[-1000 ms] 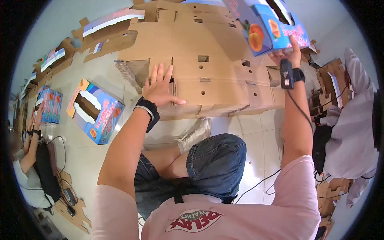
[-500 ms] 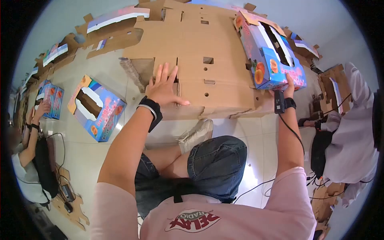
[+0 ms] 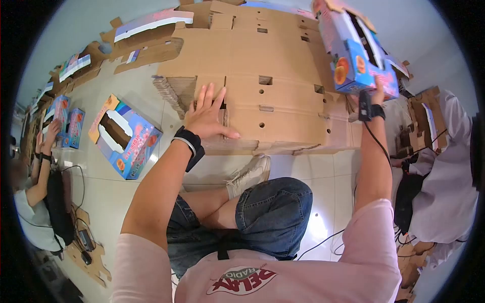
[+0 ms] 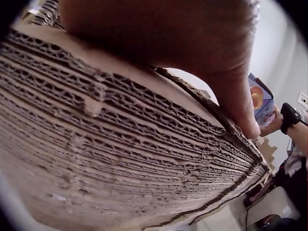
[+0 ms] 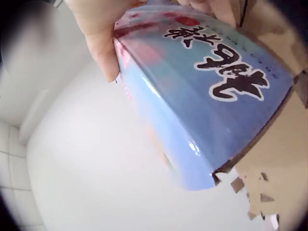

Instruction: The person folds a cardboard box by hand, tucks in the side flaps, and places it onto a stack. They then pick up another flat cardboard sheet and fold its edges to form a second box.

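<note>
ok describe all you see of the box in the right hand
The box looks like glossy printed cardboard, blue and pink, with orange fruit pictures and dark, white-outlined characters. A long opening between white edges faces up. The right hand grips its near end, length pointing forward, at the right side of the cardboard stack; whether box and stack touch is unclear.

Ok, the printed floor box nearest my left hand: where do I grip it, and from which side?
I'd take the box by its white rim, from above, on the side nearest the left hand: the opening faces up, so fingers could probably hook inside while the thumb presses the blue wall.
</note>
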A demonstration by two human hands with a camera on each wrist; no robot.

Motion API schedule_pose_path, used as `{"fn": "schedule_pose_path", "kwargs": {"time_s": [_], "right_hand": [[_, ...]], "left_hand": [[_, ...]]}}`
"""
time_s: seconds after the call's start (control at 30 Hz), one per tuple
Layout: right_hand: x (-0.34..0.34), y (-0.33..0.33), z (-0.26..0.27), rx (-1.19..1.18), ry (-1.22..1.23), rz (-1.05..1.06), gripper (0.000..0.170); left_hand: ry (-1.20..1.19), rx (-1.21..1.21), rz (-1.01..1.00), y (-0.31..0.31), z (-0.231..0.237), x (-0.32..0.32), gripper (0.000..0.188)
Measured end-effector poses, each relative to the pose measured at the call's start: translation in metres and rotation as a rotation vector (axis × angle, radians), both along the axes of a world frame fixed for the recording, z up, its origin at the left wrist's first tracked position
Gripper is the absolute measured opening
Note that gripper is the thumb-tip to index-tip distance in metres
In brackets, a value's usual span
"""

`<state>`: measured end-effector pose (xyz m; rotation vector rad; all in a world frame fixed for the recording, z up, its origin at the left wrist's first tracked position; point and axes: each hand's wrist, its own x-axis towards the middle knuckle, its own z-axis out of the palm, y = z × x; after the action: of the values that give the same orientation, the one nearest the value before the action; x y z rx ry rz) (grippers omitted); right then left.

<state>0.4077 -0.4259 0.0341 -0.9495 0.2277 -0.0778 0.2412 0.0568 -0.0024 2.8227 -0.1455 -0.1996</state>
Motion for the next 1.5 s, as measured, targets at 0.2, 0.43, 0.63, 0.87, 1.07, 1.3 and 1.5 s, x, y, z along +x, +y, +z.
{"fn": "schedule_pose_path", "kwargs": {"time_s": [0.2,0.43,0.63,0.87,1.07,1.3,1.5], "right_hand": [[0.026,-0.004,-0.036,-0.068,0.028,-0.051,0.047],[-0.008,0.019,-0.026,-0.268,0.033,0.077,0.062],[-0.182,0.121,0.001,-0.148,0.394,0.124,0.06],[-0.317,0.139,-0.004,-0.114,0.351,0.149,0.068],[-0.283,0.1,0.002,-0.335,0.263,0.194,0.056],[-0.31,0.124,-0.006,-0.311,0.235,0.358,0.07],[-0.371,0.136,0.015,-0.374,0.13,0.379,0.079]], "left_hand": [[0.035,-0.028,-0.011,0.0,0.002,-0.001,0.137],[0.013,-0.023,-0.005,-0.001,0.001,0.0,0.137],[0.025,-0.016,0.02,-0.002,0.002,-0.004,0.134],[-0.117,-0.007,-0.015,0.003,-0.019,-0.034,0.085],[0.075,-0.756,-0.037,-0.006,0.016,-0.081,0.065],[0.252,-1.493,0.256,-0.033,0.031,-0.148,0.057],[0.261,-1.547,0.194,-0.019,0.026,-0.194,0.052]]}}
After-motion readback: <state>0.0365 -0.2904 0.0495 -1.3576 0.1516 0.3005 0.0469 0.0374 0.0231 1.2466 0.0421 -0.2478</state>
